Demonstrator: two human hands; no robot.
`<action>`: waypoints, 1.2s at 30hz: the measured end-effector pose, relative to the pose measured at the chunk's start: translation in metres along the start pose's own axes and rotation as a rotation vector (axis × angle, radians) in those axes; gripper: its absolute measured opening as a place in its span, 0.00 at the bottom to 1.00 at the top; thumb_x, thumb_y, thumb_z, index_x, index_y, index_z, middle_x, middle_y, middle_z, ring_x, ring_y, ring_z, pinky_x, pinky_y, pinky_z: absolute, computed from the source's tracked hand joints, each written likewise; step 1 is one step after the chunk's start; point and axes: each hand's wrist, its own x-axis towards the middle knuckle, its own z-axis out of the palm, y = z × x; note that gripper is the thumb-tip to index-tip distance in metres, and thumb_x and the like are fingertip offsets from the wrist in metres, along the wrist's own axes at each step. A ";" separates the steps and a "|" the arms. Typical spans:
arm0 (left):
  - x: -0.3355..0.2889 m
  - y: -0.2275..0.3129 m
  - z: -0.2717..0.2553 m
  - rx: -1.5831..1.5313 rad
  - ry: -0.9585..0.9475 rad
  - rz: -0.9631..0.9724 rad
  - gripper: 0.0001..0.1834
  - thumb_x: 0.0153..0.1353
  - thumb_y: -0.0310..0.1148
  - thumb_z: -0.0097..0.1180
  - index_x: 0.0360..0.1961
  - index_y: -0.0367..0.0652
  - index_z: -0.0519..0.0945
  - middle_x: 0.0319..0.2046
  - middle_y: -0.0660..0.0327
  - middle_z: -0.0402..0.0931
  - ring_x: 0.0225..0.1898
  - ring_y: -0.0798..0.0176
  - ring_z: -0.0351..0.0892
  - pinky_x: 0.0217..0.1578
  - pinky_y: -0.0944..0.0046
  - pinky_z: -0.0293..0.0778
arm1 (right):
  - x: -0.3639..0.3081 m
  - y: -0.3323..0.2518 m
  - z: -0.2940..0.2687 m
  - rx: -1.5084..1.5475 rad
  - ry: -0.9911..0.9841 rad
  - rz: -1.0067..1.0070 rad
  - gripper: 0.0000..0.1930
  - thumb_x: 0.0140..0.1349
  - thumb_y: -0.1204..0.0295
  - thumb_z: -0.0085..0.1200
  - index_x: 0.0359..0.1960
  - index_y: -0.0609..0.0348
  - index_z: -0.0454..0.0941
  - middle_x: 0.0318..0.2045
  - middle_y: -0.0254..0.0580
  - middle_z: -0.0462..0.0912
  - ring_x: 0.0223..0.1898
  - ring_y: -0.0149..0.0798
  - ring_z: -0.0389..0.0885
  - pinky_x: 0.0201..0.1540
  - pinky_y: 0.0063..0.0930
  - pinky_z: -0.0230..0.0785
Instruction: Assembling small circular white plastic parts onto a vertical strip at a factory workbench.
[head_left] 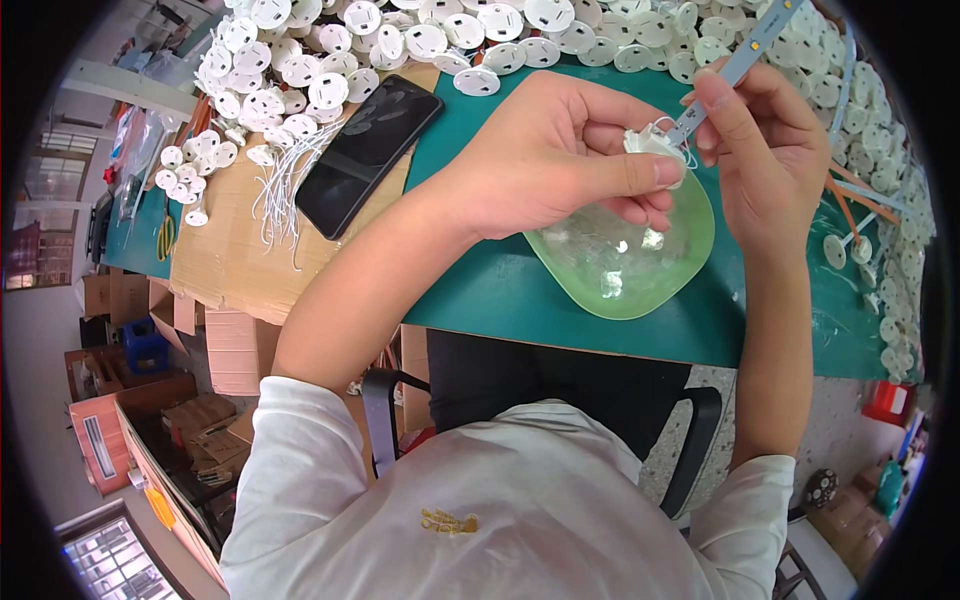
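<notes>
Over a green bowl, my left hand pinches a small white round piece with thin white wires at its edge. My right hand grips a narrow LED strip between thumb and fingers. The strip slants up to the right, and its lower end meets the white piece at my left fingertips. Whether the two are joined there is hidden by my fingers. Inside the bowl lies something clear and shiny that I cannot make out.
Heaps of white round discs cover the back of the green table and its right side. To the left, a black phone lies on cardboard, beside loose white wires. Yellow-handled scissors sit at the far left.
</notes>
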 end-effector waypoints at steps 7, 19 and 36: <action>0.001 0.000 -0.004 0.111 0.032 0.047 0.18 0.58 0.26 0.62 0.48 0.25 0.78 0.27 0.54 0.83 0.26 0.68 0.83 0.30 0.71 0.81 | -0.001 -0.006 0.003 -0.191 -0.045 -0.072 0.07 0.64 0.78 0.56 0.41 0.69 0.80 0.27 0.37 0.80 0.24 0.24 0.72 0.23 0.17 0.62; 0.000 -0.001 -0.002 0.369 0.063 0.093 0.16 0.55 0.27 0.62 0.42 0.26 0.81 0.21 0.57 0.81 0.21 0.70 0.83 0.25 0.73 0.77 | -0.004 -0.013 0.005 -0.353 -0.118 -0.109 0.05 0.62 0.80 0.57 0.37 0.71 0.81 0.25 0.36 0.79 0.22 0.23 0.72 0.23 0.16 0.63; 0.003 -0.012 -0.002 0.550 0.166 0.149 0.18 0.53 0.28 0.61 0.44 0.28 0.81 0.20 0.53 0.80 0.23 0.67 0.84 0.27 0.71 0.76 | -0.005 -0.011 0.009 -0.482 -0.119 -0.178 0.04 0.60 0.82 0.58 0.36 0.69 0.82 0.27 0.35 0.79 0.22 0.22 0.72 0.22 0.14 0.62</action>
